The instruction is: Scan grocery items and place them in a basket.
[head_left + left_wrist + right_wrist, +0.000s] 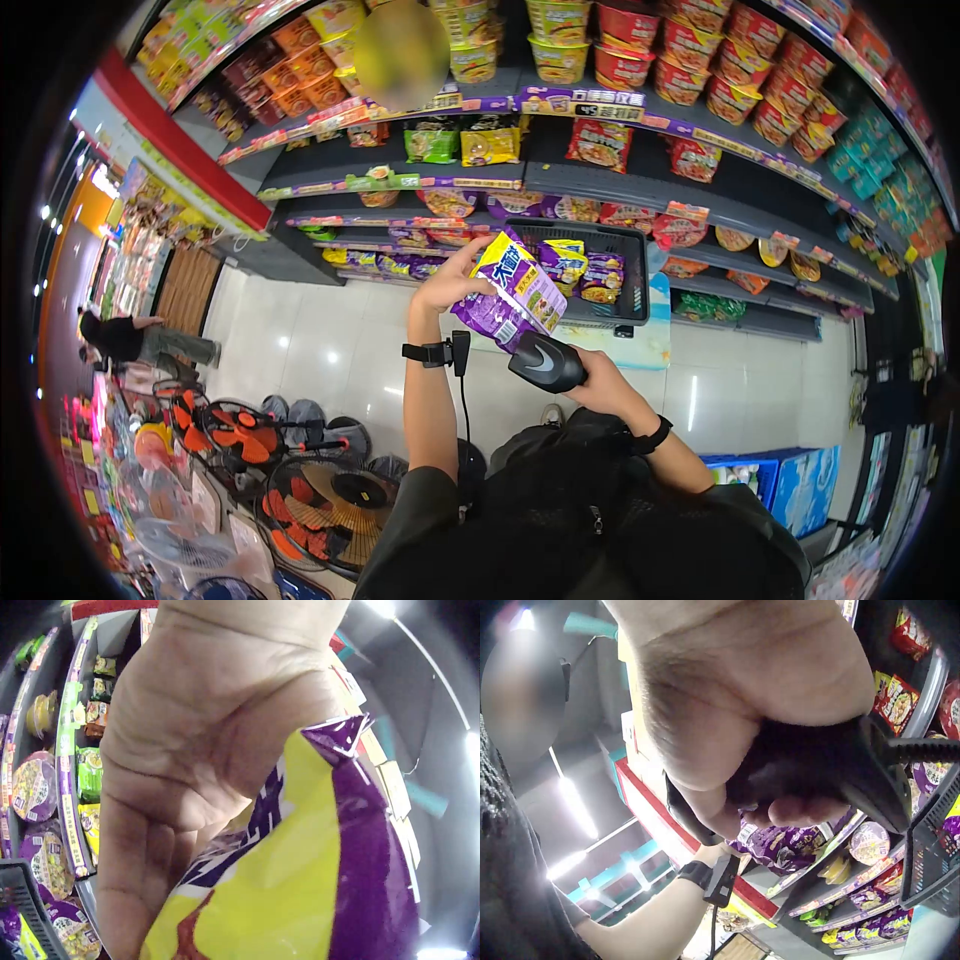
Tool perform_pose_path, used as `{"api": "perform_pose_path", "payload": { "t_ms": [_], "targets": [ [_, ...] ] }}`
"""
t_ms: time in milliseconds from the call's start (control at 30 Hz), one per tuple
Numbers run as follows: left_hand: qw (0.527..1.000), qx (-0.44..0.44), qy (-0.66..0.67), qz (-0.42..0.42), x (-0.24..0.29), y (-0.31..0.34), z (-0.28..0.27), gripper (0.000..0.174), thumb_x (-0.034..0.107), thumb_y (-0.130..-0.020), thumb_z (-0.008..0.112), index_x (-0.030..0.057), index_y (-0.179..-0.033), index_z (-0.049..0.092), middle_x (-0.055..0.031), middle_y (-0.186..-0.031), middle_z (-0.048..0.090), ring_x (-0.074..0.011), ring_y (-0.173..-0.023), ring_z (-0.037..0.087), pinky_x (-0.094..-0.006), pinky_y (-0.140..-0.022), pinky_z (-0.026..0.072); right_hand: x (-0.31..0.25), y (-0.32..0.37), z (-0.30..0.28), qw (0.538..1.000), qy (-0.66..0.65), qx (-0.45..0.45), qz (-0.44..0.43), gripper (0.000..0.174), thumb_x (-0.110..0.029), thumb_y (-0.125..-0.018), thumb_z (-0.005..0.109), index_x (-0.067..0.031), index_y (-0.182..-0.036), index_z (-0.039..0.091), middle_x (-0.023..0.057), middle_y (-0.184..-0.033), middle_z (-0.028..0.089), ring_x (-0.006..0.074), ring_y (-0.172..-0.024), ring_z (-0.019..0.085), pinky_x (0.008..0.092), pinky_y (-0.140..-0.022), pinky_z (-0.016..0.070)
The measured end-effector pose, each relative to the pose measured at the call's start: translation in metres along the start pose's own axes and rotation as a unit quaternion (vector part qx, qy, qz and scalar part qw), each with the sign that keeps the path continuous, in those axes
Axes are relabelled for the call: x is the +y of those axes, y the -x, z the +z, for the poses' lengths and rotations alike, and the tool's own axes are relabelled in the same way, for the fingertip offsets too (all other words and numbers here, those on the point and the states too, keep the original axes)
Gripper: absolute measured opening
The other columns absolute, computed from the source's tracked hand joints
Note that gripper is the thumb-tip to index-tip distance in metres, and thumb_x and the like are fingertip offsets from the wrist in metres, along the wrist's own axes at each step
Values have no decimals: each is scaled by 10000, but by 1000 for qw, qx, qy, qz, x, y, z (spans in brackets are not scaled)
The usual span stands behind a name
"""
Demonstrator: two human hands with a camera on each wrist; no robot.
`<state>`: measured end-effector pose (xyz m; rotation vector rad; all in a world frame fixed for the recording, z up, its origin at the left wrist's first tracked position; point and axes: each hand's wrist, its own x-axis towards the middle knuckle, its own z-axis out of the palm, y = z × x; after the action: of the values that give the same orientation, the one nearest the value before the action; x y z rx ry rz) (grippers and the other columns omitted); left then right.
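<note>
Long dark grey shelves (560, 160), edged with purple and white label strips, curve across the far side, carrying red cardboard noodle tubs (625, 65), yellow tubs (558, 60) and bright plastic packets. Below them lies a glossy pale tiled floor (320, 335); standing fans with orange blades (240, 430) crowd its lower left, and a person in a dark top (115, 338) is farther off at the left. In front of the shelves, a black rectangular plastic basket (634, 275) sits on a pale blue and white worktop (648, 345). Inside it, two purple and yellow packets (562, 262) (602, 284) lie side by side at the end nearer the left hand (448, 287). That hand holds a glossy purple and yellow plastic bag (520, 280) beside the basket, its fingers behind the bag and its thumb against the near face; a purple portion with a white barcode panel shows low on the bag. The right hand (607, 386) grips a black handheld scanner (548, 362), its fingers curled round the handle and the scanner's head just beside the bag's lower end. Smallest is the black device (460, 353) strapped at the left wrist, trailing a thin black cable (465, 415).
</note>
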<state>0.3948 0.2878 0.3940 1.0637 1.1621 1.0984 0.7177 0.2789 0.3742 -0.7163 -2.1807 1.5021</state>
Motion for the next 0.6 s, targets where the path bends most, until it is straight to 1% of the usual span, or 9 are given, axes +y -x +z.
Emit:
{"api": "perform_pose_path", "payload": {
  "t_ms": [100,200,300,333,400,433,500,533,600],
  "targets": [
    [999,-32,12,-3,-5,-31,17,933,-152,-678,692,23,-1512,310,-121,-1313,579,-189,-1142,598,-312,-963,499,6,5,-16,999,4,29,15,583,-138,-723,751,-39,-1279,605,187,-995,708,357,-903,687,393,-812,524],
    [997,-70,22,-8,-2,-64,42,922,-137,-682,695,23,-1507,317,-115,-1321,571,-183,-1158,589,-308,-976,491,13,13,-37,997,8,81,14,562,-139,-741,755,-31,-1272,609,182,-989,716,335,-884,697,383,-802,528],
    [993,-119,19,-9,3,-103,72,910,-126,-687,693,17,-1503,318,-113,-1324,567,-178,-1167,583,-303,-982,488,24,25,-63,990,13,134,32,516,-142,-762,763,-11,-1242,626,183,-1009,726,282,-867,713,351,-789,537],
    [991,-134,14,-11,5,-115,83,910,-126,-687,693,17,-1503,318,-113,-1324,567,-178,-1167,583,-303,-982,488,26,31,-73,988,12,150,36,516,-142,-762,763,-11,-1242,626,183,-1009,726,282,-867,713,351,-789,537],
    [988,-153,10,-2,8,-142,110,888,-106,-698,698,35,-1497,337,-112,-1279,598,-177,-1119,609,-299,-959,495,29,45,-96,983,-5,176,48,526,-124,-755,767,-10,-1248,624,173,-1015,729,250,-871,711,340,-799,536],
    [986,-166,10,-8,8,-155,123,891,-103,-700,699,41,-1501,335,-112,-1275,600,-175,-1106,614,-300,-940,502,30,53,-108,981,-6,189,50,526,-124,-755,767,-10,-1248,624,173,-1015,729,250,-871,711,340,-799,536],
    [981,-191,-5,-16,18,-180,155,893,-109,-701,690,35,-1504,328,-113,-1295,587,-178,-1133,602,-303,-961,494,29,68,-130,971,-36,229,67,523,-107,-760,764,-5,-1253,621,167,-1022,730,215,-880,703,333,-807,533],
    [979,-202,-15,-23,21,-191,172,894,-115,-701,681,30,-1507,320,-113,-1316,574,-182,-1160,589,-305,-982,486,34,77,-143,968,-37,239,68,523,-107,-760,764,-5,-1253,621,167,-1022,730,215,-880,703,333,-807,533],
    [974,-223,-16,-32,24,-215,207,898,-117,-701,678,35,-1509,316,-113,-1305,581,-182,-1149,596,-305,-980,486,46,98,-171,970,-27,227,85,508,-90,-775,757,-3,-1255,619,138,-1031,732,166,-899,681,320,-826,527]
  ]
}}
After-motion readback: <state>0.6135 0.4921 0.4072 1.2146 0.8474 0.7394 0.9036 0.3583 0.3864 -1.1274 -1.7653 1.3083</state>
